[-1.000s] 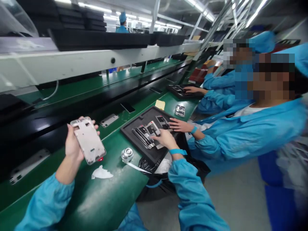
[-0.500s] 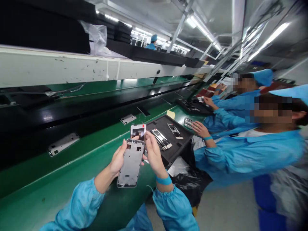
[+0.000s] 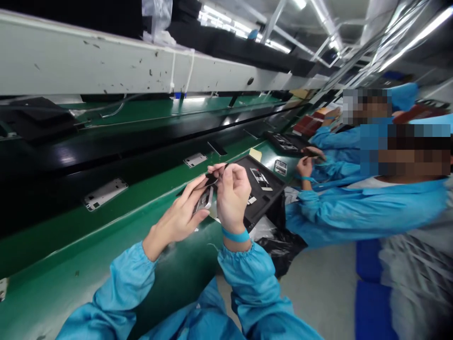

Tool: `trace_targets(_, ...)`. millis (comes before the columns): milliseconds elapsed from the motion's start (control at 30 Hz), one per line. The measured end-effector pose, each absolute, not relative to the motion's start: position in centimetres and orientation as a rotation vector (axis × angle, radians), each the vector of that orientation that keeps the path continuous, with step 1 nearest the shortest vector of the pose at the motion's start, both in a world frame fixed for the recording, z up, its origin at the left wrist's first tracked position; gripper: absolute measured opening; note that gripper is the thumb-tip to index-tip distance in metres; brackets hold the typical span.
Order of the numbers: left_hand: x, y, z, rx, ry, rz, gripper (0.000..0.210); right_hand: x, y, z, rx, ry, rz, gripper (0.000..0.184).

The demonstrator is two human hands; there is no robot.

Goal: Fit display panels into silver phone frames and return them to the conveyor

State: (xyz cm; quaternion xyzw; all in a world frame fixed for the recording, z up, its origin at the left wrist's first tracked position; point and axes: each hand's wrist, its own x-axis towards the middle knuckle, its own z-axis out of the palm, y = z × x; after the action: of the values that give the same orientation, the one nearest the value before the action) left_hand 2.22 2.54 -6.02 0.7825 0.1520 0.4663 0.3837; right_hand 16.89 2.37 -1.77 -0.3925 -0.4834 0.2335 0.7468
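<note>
My left hand (image 3: 179, 215) grips a phone frame (image 3: 204, 200), now tilted so that mostly its silvery edge shows. Its fingers reach along the far side. My right hand (image 3: 234, 191) is closed in a pinch at the top end of the frame, close to the left fingertips. A thin dark piece (image 3: 212, 179) shows between the two hands; what exactly the right fingers pinch is hidden. Just right of my right hand lies a black foam tray (image 3: 271, 200) with a phone screen (image 3: 261, 179) in it and more screens (image 3: 251, 199) partly covered by my hand.
Phone frames (image 3: 106, 193) (image 3: 195, 160) and a dark panel (image 3: 217, 148) lie on the dark belt beyond the green bench (image 3: 116, 250). Co-workers in blue sit to the right, a hand (image 3: 305, 167) near another phone frame (image 3: 281, 167). A black bag (image 3: 279, 252) hangs by the tray.
The phone frame has turned from face-up to edge-on and moved up. My right hand has risen and curled into a pinch. The white-bordered screen is no longer visible there. The view has shifted slightly.
</note>
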Motion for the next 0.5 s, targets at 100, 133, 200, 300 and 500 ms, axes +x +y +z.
trace_targets(100, 1.7, 2.6, -5.3, 1.776, 0.383, 1.221, 0.070, 17.8, 2.5, -2.3, -0.951, -1.163, 0.427, 0.035)
trace_targets(133, 1.5, 2.8, -5.1, 1.703, 0.395, 1.243, 0.065, 18.1, 2.6, -2.9, -0.994, -1.186, 0.400, 0.035)
trace_targets(200, 0.8, 3.4, -5.0, 1.574, 0.453, 1.322, 0.062, 18.4, 3.0, -5.1, -1.111, -1.244, 0.379, 0.036)
trace_targets(300, -0.6, 4.7, -5.1, 1.330, 0.555, 1.481, 0.072, 18.1, 3.7, -9.9, -1.402, -1.451, 0.515, 0.034)
trace_targets(500, -2.8, 4.9, -3.6, 0.899, 0.477, 1.356, 0.088, 17.0, 4.7, -17.3, -1.647, -1.617, 0.693, 0.024)
